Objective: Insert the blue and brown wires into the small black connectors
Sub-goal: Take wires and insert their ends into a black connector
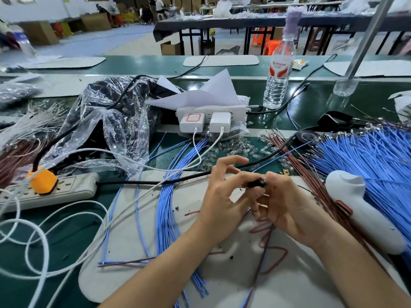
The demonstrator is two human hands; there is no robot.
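A small black connector (256,183) sits between my two hands above the grey mat (142,230). My left hand (222,196) pinches it with thumb and curled fingers, its index finger raised. My right hand (282,201) grips the connector's right end, and a brown and blue wire pair (263,250) hangs down from that hand toward the near edge. A big fan of loose blue wires (367,158) lies at the right, with brown wires (311,178) beside it. Finished blue wires (165,210) lie left of my hands.
A white handheld device (364,210) lies on the wires at right. White chargers in a power strip (211,116), a grey power strip with an orange plug (44,185), a plastic bag of black parts (106,121) and a water bottle (278,72) stand behind. White cables (33,241) loop at left.
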